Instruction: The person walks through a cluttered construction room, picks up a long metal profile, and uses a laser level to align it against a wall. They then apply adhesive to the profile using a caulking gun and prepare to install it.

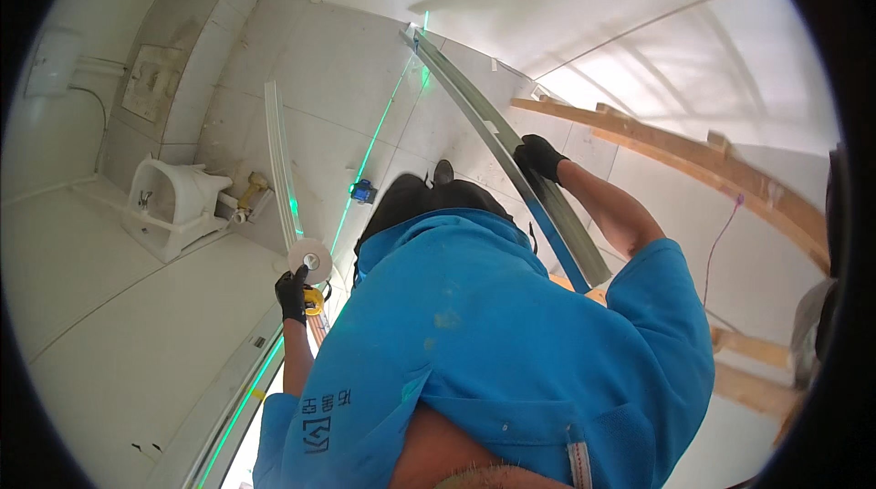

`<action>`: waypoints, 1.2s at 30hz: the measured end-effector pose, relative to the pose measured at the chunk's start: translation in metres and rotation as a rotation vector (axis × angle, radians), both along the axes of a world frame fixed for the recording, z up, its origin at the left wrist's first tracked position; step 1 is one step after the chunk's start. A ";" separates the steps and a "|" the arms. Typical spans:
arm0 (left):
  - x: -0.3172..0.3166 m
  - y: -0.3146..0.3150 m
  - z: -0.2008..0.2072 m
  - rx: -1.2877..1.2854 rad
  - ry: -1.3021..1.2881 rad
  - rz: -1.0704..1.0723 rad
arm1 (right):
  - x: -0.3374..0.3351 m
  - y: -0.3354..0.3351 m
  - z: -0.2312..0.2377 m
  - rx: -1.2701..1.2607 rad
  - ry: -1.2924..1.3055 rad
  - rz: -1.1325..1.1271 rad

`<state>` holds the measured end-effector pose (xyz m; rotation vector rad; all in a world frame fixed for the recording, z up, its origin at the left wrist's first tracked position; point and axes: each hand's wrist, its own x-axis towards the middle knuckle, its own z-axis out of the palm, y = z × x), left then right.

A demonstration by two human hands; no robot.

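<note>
My right hand (540, 159), in a black glove, is closed round a long metal channel (497, 138). The channel slants from the far middle of the room to beside my right hip. My left hand (291, 296), gloved in black too, grips a pale roll of tape (312, 257) at its near edge. Right beside those fingers is a round yellow object (314, 301), partly hidden. Beyond the roll runs a second long, narrow metal profile (276, 142).
A blue laser level (363, 192) stands on the tiled floor, and green laser lines cross floor and walls. At left are a white toilet-like fixture (169, 202) and a yellow power tool (253, 188). A wooden ladder-like frame (675, 144) slants along the right.
</note>
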<state>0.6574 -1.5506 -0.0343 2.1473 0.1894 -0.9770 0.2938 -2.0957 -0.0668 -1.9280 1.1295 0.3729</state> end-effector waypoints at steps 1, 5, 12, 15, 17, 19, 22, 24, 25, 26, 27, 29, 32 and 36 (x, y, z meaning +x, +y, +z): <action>-0.003 -0.007 -0.002 0.006 0.007 0.003 | -0.016 -0.018 -0.009 -0.067 -0.003 0.036; 0.028 -0.040 0.007 0.049 -0.035 -0.033 | 0.005 -0.060 0.008 -0.277 0.297 0.178; 0.172 -0.114 -0.017 0.128 -0.026 -0.458 | 0.040 -0.072 0.050 -0.317 0.390 0.177; 0.264 -0.147 -0.037 0.163 0.026 -0.624 | 0.070 -0.085 0.062 -0.345 0.403 0.240; 0.321 -0.168 -0.040 0.199 0.040 -0.725 | 0.089 -0.097 0.074 -0.411 0.399 0.306; 0.374 -0.182 -0.037 0.241 0.059 -0.814 | 0.107 -0.102 0.084 -0.452 0.397 0.329; 0.439 -0.225 -0.038 0.266 0.073 -0.947 | 0.134 -0.103 0.111 -0.495 0.420 0.306; 0.468 -0.245 -0.034 0.281 0.071 -0.997 | 0.159 -0.112 0.119 -0.524 0.414 0.319; 0.480 -0.253 -0.033 0.287 0.067 -1.009 | 0.166 -0.114 0.120 -0.534 0.412 0.318; 0.493 -0.263 -0.030 0.301 0.057 -1.027 | 0.173 -0.114 0.120 -0.541 0.405 0.309; 0.504 -0.273 -0.025 0.308 0.052 -1.046 | 0.180 -0.115 0.121 -0.522 0.413 0.294; 0.521 -0.291 -0.024 0.315 0.035 -1.093 | 0.189 -0.117 0.122 -0.533 0.431 0.274; 0.537 -0.308 -0.018 0.320 0.006 -1.159 | 0.203 -0.125 0.110 -0.558 0.410 0.257; 0.568 -0.335 -0.014 0.339 -0.045 -1.272 | 0.223 -0.123 0.101 -0.530 0.378 0.201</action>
